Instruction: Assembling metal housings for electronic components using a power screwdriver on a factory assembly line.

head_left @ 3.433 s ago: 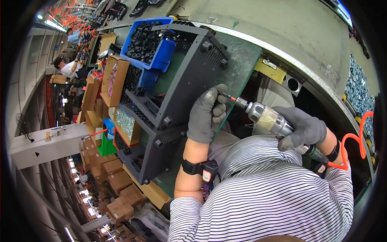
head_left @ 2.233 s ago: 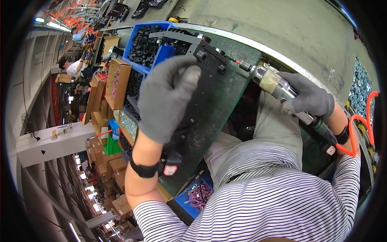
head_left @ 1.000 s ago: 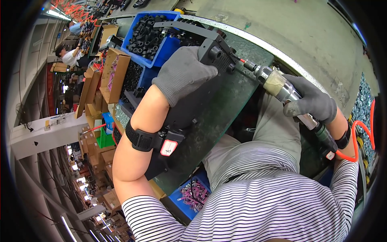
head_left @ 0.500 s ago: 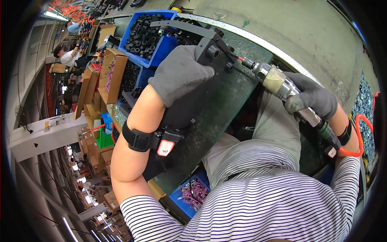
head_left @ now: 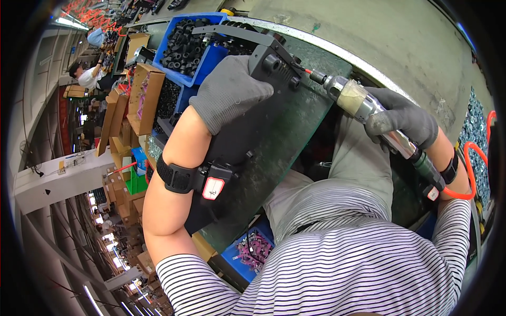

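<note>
My left hand (head_left: 229,94), in a grey knit glove, is closed on the end of a black metal frame (head_left: 260,59) with round black knobs on it. The frame's dark body extends toward me under my forearm. In my right hand (head_left: 406,120), also gloved, is a silver air screwdriver (head_left: 363,105), with fingers wrapped round its barrel and an orange hose (head_left: 470,158) at its rear. Its bit points left at the frame's end, its tip beside the knobs. Whether the tip touches a screw is too small to tell.
A blue bin (head_left: 220,62) of black rubber parts stands beyond my left hand, with open cardboard boxes (head_left: 143,97) to its left. Another blue bin (head_left: 236,262) holds pinkish parts near my waist. Small metal pieces (head_left: 474,134) lie at far right. Other people work at far left.
My left hand and the black frame have shifted slightly left. The screwdriver in my right hand has moved a little left with them.
</note>
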The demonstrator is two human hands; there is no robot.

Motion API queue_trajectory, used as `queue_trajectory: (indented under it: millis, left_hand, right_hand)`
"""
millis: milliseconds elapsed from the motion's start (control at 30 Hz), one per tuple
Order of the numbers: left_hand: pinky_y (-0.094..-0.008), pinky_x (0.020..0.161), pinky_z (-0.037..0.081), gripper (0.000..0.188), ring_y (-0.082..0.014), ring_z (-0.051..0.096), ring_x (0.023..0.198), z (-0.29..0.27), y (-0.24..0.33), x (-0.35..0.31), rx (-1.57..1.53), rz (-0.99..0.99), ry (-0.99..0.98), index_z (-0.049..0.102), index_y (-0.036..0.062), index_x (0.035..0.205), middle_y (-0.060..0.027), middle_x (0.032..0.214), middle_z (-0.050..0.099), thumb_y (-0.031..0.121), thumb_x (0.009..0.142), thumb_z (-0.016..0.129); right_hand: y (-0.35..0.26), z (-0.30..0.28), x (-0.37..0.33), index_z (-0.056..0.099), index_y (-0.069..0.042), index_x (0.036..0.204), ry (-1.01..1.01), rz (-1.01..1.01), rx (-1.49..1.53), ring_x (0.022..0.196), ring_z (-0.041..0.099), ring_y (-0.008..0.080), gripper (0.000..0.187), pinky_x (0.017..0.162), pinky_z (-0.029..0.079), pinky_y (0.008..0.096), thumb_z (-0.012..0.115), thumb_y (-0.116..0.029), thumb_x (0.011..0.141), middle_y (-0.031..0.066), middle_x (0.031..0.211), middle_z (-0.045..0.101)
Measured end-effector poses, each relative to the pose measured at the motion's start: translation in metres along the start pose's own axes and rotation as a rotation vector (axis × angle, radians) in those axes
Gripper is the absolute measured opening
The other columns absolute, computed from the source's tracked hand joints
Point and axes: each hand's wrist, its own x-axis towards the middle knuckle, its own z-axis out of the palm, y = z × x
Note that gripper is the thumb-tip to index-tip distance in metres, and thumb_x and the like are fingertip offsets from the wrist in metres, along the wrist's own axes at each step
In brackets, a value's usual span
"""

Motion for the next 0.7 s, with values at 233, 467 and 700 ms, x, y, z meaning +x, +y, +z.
queue_trajectory:
  millis: [233,467,700]
  left_hand:
    - [-0.0295,0.059,0.047,0.026,-0.0224,0.057,0.057,0.004,-0.005,0.001,-0.049,0.050,0.021,0.064,0.0007,0.085,-0.0139,0.064,0.061,0.020,0.068,0.063]
    - [-0.0261,0.063,0.047,0.025,-0.0112,0.058,0.065,0.000,-0.001,0.000,0.048,-0.004,0.000,0.066,0.0021,0.092,-0.0041,0.073,0.064,0.013,0.069,0.066]
    - [-0.0258,0.063,0.047,0.027,-0.0106,0.058,0.067,0.000,-0.001,0.000,-0.037,-0.058,-0.022,0.066,0.0017,0.093,-0.0039,0.075,0.064,0.014,0.069,0.066]
  right_hand:
    - [0.003,0.000,0.007,0.055,0.000,0.108,-0.043,-0.121,-0.089,0.079,0.052,0.0107,0.047,0.072,0.043,0.0244,0.068,-0.028,0.073,0.0034,0.087,0.057]
    - [0.005,-0.001,0.011,0.055,0.001,0.107,-0.052,-0.148,-0.143,0.077,0.053,0.0088,0.047,0.070,0.044,0.0235,0.070,-0.029,0.074,0.0019,0.083,0.057]
    - [0.011,0.000,0.015,0.054,0.001,0.112,-0.032,-0.210,-0.175,0.078,0.053,0.0101,0.053,0.072,0.045,0.0262,0.075,-0.025,0.071,0.0029,0.084,0.058]
